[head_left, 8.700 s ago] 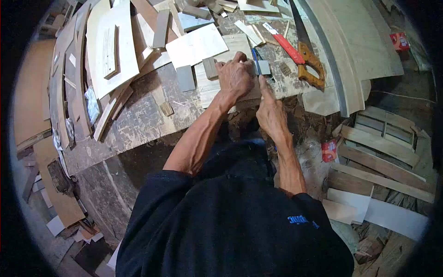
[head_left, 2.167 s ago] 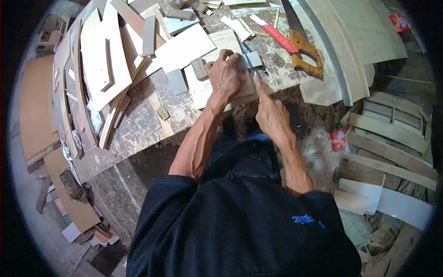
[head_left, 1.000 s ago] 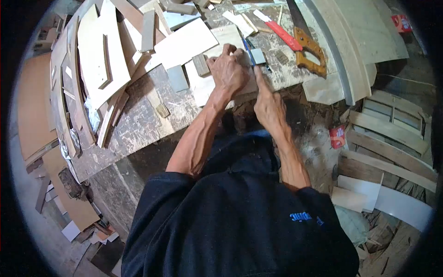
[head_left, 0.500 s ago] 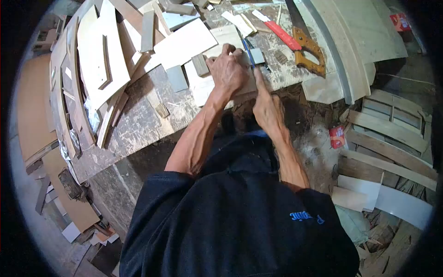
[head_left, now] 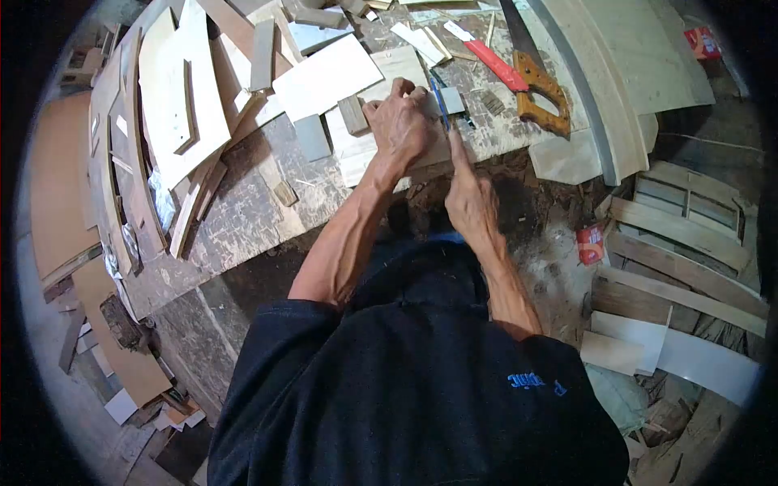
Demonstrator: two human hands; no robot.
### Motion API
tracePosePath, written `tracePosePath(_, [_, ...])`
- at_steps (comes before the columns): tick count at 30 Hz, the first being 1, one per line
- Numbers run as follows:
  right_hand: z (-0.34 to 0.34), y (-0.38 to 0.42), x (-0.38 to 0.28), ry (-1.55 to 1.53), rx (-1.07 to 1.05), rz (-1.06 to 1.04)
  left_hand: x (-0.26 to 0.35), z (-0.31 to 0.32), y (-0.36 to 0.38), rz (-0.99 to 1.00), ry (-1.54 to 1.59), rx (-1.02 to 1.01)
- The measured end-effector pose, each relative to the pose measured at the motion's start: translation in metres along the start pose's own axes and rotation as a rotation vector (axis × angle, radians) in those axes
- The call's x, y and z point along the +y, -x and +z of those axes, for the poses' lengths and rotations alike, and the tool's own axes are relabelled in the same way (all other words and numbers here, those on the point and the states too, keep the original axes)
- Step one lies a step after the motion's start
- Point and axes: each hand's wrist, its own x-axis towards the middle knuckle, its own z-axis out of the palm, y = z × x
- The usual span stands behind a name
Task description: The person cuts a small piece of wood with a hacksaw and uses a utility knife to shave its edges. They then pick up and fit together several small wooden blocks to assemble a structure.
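Observation:
My left hand [head_left: 400, 123] is bent over a pale wooden board [head_left: 361, 160] on the workbench, its curled fingers pressing down on it. By its thumb lies a small grey-brown wood block [head_left: 352, 115]. Just right of the board, my right hand [head_left: 472, 198] is closed on a thin blue tool [head_left: 440, 101], with the index finger stretched along it. The tool runs beside the board's right edge; its exact kind cannot be made out, and the grip end is hidden in my palm. A small pale grey piece [head_left: 452, 100] lies beside the blue tool.
A handsaw [head_left: 541, 93] with an orange-brown handle and a red-handled tool [head_left: 494, 65] lie at the right. Board offcuts [head_left: 328, 77] and long strips [head_left: 182, 105] cover the workbench [head_left: 243, 235] at the left. Wooden frames [head_left: 681, 227] stand at the lower right.
My right hand has slid slightly down toward my body, and the blue tool has shifted with it. My left hand stays in nearly the same place on the board.

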Motion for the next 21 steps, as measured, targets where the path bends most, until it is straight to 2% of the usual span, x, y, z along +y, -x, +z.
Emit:
tracePosePath(3, [0.001, -0.007, -0.001, -0.001, 0.055, -0.049, 0.007, -0.01, -0.001, -0.008, 0.034, -0.032])
tracePosePath(6, [0.002, 0.005, 0.004, -0.06, 0.013, 0.005, 0.005, -0.005, -0.001, 0.038, 0.024, 0.067])
tracePosePath(7, [-0.001, 0.001, 0.001, 0.036, 0.019, 0.003, 0.005, -0.003, -0.001, 0.015, -0.005, 0.074])
tracePosePath(10, [-0.005, -0.01, -0.012, 0.002, -0.005, 0.027, 0.004, -0.001, 0.001, 0.033, 0.076, 0.081])
tracePosePath(11, [0.003, -0.008, -0.002, -0.017, 0.053, -0.043, 0.004, -0.004, -0.001, 0.043, 0.051, 0.05])
tracePosePath(14, [0.012, 0.005, 0.017, -0.019, 0.02, -0.019, 0.003, -0.001, -0.001, 0.041, 0.024, 0.068])
tracePosePath(18, [-0.002, -0.013, -0.007, -0.018, 0.016, -0.002, 0.004, -0.004, -0.002, 0.017, -0.034, -0.013])
tracePosePath(21, [-0.009, 0.003, -0.007, 0.047, -0.025, 0.044, 0.005, -0.001, -0.002, 0.036, 0.072, 0.072])
